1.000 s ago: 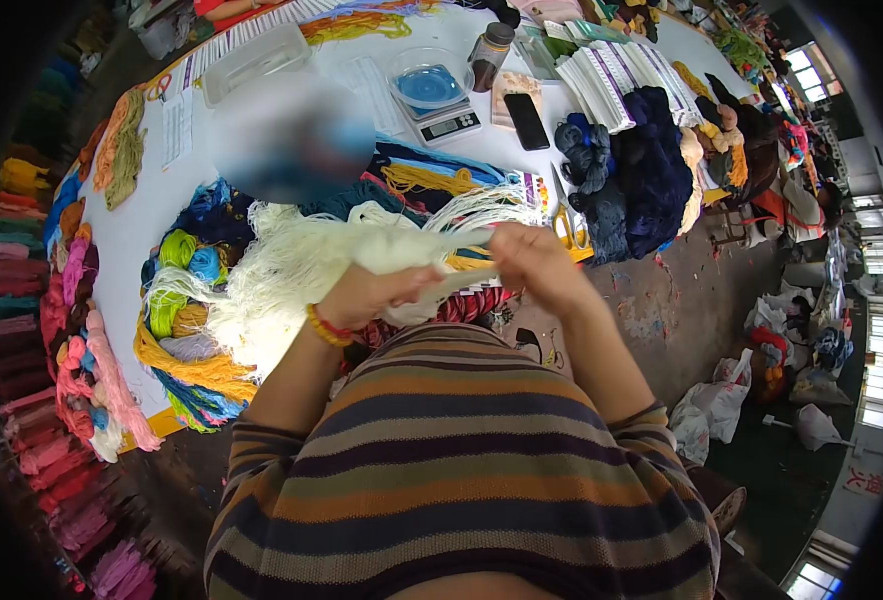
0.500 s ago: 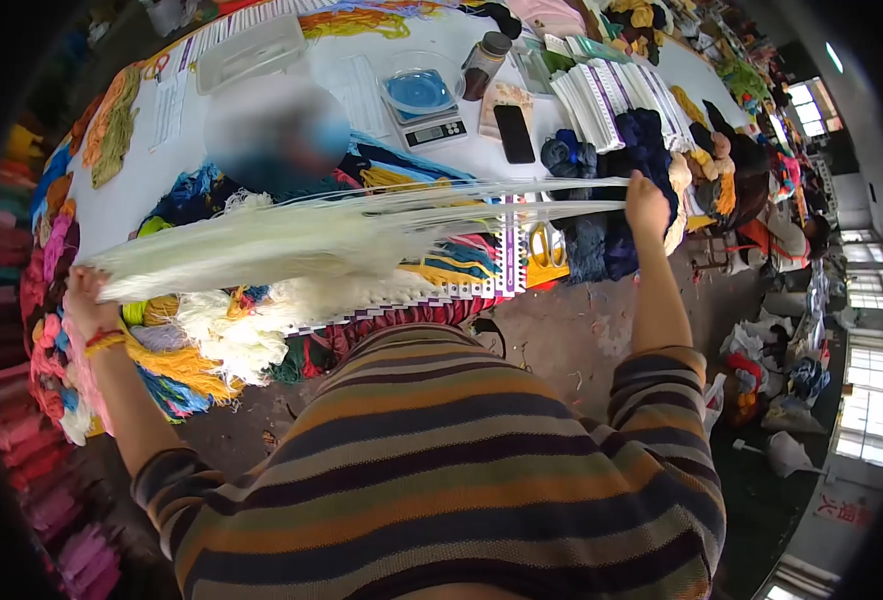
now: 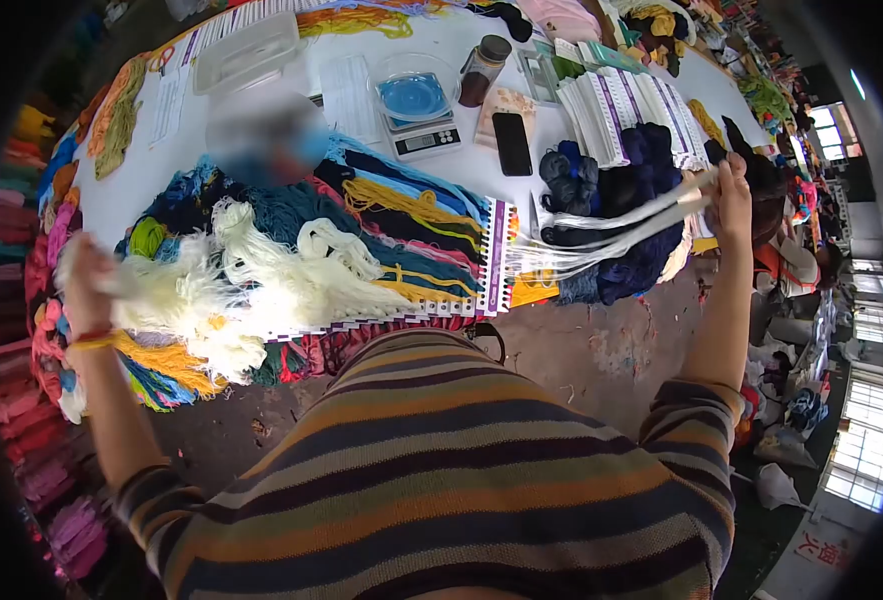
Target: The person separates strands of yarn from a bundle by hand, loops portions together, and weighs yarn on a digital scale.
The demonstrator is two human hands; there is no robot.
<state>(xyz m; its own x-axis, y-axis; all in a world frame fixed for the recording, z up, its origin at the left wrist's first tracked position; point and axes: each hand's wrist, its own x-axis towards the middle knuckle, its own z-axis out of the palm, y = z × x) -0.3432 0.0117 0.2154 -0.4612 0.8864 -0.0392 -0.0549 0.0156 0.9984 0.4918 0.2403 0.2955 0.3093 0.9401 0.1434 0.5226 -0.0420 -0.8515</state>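
My right hand (image 3: 729,200), raised at the right, is closed on a thin bundle of white thread (image 3: 616,238). Its strands sag leftward past dark navy yarn hanks (image 3: 641,200), their loose ends over the punched card strip (image 3: 496,258). On the left, my left hand (image 3: 89,285) is smeared by motion beside a fluffy heap of cream-white yarn (image 3: 271,265). Whether its fingers grip any of that yarn cannot be made out. The heap lies across the coloured thread bundles (image 3: 421,235) fixed along the card strip.
Behind the yarn are a digital scale (image 3: 426,140) with a blue-bottomed dish, a lidded jar (image 3: 485,70), a phone (image 3: 512,143) and a clear plastic tray (image 3: 246,52). Stacked white cards (image 3: 621,110) stand at the right. A person (image 3: 796,262) is farther off at the right.
The white yarn stretched between my hands has come apart. My right hand moved right and up with a thin bundle; the bulk dropped onto the heap at left. My left hand stays near the left edge.
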